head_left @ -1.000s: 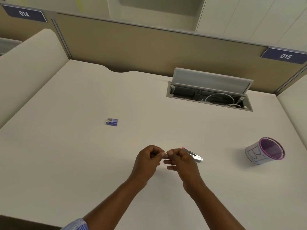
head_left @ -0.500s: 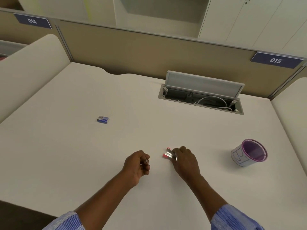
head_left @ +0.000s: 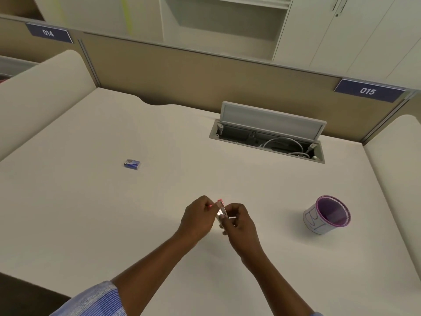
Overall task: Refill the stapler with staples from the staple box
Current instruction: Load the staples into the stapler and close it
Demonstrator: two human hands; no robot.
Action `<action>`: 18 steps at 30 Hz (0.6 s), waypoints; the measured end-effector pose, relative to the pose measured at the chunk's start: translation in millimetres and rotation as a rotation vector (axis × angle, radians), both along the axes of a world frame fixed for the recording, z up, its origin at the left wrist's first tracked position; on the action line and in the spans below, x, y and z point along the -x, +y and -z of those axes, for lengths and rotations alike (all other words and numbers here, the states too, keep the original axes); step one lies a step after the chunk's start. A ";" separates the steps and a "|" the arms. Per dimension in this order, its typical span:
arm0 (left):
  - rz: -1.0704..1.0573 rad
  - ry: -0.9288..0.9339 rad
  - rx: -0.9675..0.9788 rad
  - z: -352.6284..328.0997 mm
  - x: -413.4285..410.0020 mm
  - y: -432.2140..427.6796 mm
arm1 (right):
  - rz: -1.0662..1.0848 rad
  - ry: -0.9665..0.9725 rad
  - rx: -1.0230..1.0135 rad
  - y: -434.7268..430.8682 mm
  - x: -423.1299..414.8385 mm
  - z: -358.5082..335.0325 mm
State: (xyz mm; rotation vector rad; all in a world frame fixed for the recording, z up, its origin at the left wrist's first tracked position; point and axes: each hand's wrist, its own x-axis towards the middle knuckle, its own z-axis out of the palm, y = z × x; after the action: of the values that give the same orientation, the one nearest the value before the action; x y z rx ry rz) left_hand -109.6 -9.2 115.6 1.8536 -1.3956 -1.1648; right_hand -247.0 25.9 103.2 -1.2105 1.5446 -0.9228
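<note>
A small pink and silver stapler (head_left: 221, 209) is held above the white desk (head_left: 91, 213) near its front middle. My right hand (head_left: 239, 224) grips the stapler from the right, fingers curled round it. My left hand (head_left: 198, 216) meets it from the left, its fingertips pinched at the stapler's pink end; whether it still holds staples is hidden. The small blue staple box (head_left: 132, 163) lies on the desk far to the left and behind my hands.
A purple-rimmed white pen cup (head_left: 327, 215) stands at the right. An open cable hatch (head_left: 266, 139) with white cords sits at the back. Padded dividers flank the desk on both sides, and a beige partition closes the back.
Half a second ago my hands were apart, the right on the stapler at the desk. Now the stapler is lifted and my left hand has come in against it.
</note>
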 end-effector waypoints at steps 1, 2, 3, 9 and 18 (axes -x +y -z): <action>0.028 -0.030 0.057 -2.1 3.6 0.5 | 0.010 -0.074 -0.031 1.4 1.4 -4.1; 0.061 -0.057 0.106 -4.8 7.8 1.5 | 0.019 -0.140 -0.063 2.4 4.2 -8.6; 0.097 -0.071 0.149 -7.3 11.2 2.9 | 0.024 -0.182 -0.084 3.1 6.4 -12.5; 0.143 -0.046 0.311 -29.5 39.9 18.6 | 0.054 -0.078 0.055 -1.5 14.0 -21.1; 0.178 -0.175 0.637 -58.4 60.8 37.5 | 0.502 -0.690 -0.330 -37.5 37.3 -33.8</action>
State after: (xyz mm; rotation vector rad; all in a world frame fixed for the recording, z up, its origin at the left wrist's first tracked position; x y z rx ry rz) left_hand -170.3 28.3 174.1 1.4142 -1.7969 -0.5337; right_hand -284.3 -11.6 137.0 -0.2078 1.3554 -1.1850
